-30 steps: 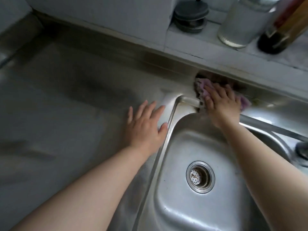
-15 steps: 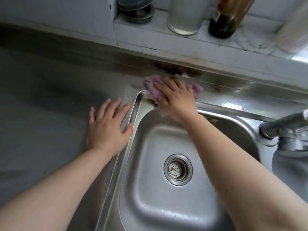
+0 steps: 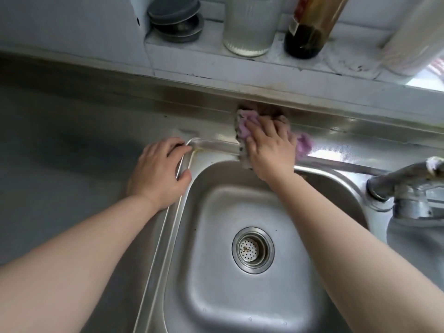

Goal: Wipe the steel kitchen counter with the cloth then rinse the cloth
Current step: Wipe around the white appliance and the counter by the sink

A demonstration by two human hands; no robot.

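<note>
While the cloth (image 3: 243, 127) is lying bunched on the narrow strip of counter (image 3: 72, 145) between the back rim of the sink (image 3: 211, 149) and the raised back edge, I am pressing it flat under my right hand (image 3: 270, 150), and I am thinking about what could spoil this stroke. One corner is hanging over the rim toward the basin, so if I am dragging too lightly the whole thing may be slipping down into the sink before the strip is done. Part of the pink fabric is sticking out on the far side of my palm, so it may be folding under itself and smearing rather than lifting the grime. Because the tap (image 3: 403, 183) is standing just to the right along the same strip, I could be knocking my knuckles on it if I am sweeping that way. On the ledge above, a jar (image 3: 249, 27) and a dark bottle (image 3: 310, 30) are standing near the edge, well clear for now. My right fingers are lying spread and fairly straight over the cloth, pushing down rather than gripping. My left hand (image 3: 159, 171) is resting on the counter at the sink's near-left corner, holding nothing, fingers loosely bent over the rim, bracing me.
</note>
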